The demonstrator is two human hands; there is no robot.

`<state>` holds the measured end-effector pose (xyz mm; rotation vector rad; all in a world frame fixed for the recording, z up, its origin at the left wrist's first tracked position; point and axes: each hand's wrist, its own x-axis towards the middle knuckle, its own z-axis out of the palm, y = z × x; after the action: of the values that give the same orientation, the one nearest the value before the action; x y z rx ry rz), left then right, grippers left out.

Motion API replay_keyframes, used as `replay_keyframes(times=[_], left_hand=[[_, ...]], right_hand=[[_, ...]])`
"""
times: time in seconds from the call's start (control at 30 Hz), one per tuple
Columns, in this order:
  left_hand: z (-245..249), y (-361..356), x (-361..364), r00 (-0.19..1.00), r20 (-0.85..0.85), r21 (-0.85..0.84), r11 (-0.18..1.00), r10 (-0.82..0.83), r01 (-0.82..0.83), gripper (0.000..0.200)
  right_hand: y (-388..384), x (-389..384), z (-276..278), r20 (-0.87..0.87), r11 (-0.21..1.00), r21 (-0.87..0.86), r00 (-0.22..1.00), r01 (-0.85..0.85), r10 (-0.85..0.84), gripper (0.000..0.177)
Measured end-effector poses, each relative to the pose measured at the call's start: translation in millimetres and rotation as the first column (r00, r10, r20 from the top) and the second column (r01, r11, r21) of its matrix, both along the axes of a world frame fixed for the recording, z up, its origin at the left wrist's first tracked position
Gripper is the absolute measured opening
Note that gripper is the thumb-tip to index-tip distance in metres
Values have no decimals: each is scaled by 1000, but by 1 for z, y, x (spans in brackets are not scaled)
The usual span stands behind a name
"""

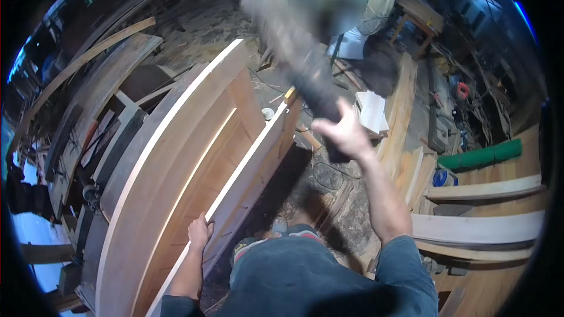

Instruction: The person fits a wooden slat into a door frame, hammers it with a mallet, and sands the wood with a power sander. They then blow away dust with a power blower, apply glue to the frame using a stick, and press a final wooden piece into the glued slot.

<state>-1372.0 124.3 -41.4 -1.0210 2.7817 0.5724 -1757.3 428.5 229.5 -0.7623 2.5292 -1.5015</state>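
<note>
My left hand (200, 233) is closed over the near rail (235, 179) of a large pale wooden frame, its fingers wrapped round the edge. The frame's curved outer board (154, 158) sweeps up on the left, with a panelled inside (202, 176) between. Raised above the floor to the right of the frame, my right hand (348, 133) grips a long tool with a dark handle (320, 97). Its grey-brown far end is smeared by motion, so its kind cannot be told. A small yellow piece (289, 94) sits at the rail's far end.
Curved boards (111, 76) are stacked on the left. On the right are long planks (402, 105), curved pale pieces (482, 227), a green roll (480, 155) and a blue round container (445, 177). A standing fan (378, 3) and white blocks (371, 111) stand ahead. Scraps and a cable (335, 177) lie on the floor.
</note>
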Motion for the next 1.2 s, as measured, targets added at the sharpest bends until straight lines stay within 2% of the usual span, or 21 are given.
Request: replay_keyframes(times=[0.03, 0.07, 0.1, 0.17, 0.27, 0.33, 0.37, 0.4, 0.43, 0.5, 0.6, 0.73, 0.8, 0.83, 0.87, 0.9, 0.97, 1.03, 1.1, 1.17, 1.2], left_hand=[[-1, 0, 2, 1000, 1, 1, 1000, -1, 1, 32], [-3, -2, 2, 1000, 1, 2, 1000, -5, 5, 32], [-5, -3, 2, 1000, -1, 2, 1000, -10, 10, 33], [-4, -2, 1, 1000, 22, -11, 1000, 1, -1, 33], [1, -2, 3, 1000, 29, -4, 1000, -7, 7, 33], [-1, 1, 2, 1000, 31, 9, 1000, 2, -3, 34], [-1, -2, 1, 999, 45, 6, 1000, -7, 6, 34], [-2, -1, -2, 999, 52, 4, 1000, -10, 9, 34], [-6, 3, -3, 998, 54, -2, 1000, -13, 13, 34], [-7, -2, 0, 995, 82, -30, 998, -49, 52, 34], [-1, 0, -1, 996, 84, -25, 999, -38, 40, 35], [-1, 3, 2, 998, 58, -22, 999, -41, 42, 33], [1, 3, 3, 996, 74, -21, 999, -40, 42, 32], [1, 3, 4, 996, 75, -13, 999, -39, 40, 32], [2, 2, 4, 996, 74, -6, 999, -42, 43, 32], [3, 3, 1, 996, 74, 0, 999, -47, 47, 32], [4, 3, 1, 996, 78, 3, 999, -44, 44, 34], [5, 2, 0, 996, 87, 9, 999, -32, 31, 36], [5, 3, -1, 995, 102, 24, 1000, -17, 15, 38], [2, 2, -4, 996, 88, 25, 999, -22, 19, 37], [1, 3, -1, 996, 86, 25, 999, -28, 26, 36]], right_hand=[[-8, -7, 34, -189, 971, -212, 979, -113, 73, 57], [-21, -2, 73, -173, 893, -431, 983, -126, 55, 54], [-27, -14, 93, -218, 895, -431, 976, -115, 20, 54], [-52, -18, 141, -362, 886, -464, 911, 9, -199, 45], [-78, -9, 126, -293, 768, -636, 945, -80, -144, 46], [-109, 36, 31, -199, 844, -464, 897, 269, -395, 65], [-73, 46, -58, -145, 960, -231, 970, 160, -197, 75], [-38, 57, -145, -72, 1000, 17, 997, -7, 8, 86], [-23, 73, -161, 336, 796, 585, 940, -156, -63, 82], [-19, 83, -184, 395, 783, 601, 912, -164, -113, 74], [-21, 81, -176, 316, 783, 607, 945, -137, -80, 71], [-6, 61, -131, 287, 912, 405, 956, -56, -68, 69], [-4, 47, -67, 128, 965, 263, 992, -22, -12, 68], [-9, 39, -32, -41, 996, 94, 999, -8, 11, 63], [-10, 35, 9, -110, 998, 48, 993, 50, -44, 61], [-11, 19, 39, -299, 1000, -6, 954, 29, -29, 62], [-29, -4, 90, -336, 900, -419, 941, -117, -34, 50], [-44, -32, 114, -386, 922, -353, 872, 162, -302, 45], [-57, -44, 96, -457, 881, -463, 824, 102, -335, 40], [-72, -53, 19, -432, 825, -564, 837, 38, -334, 42], [-65, -45, -46, -387, 895, -438, 880, 85, -274, 52]])
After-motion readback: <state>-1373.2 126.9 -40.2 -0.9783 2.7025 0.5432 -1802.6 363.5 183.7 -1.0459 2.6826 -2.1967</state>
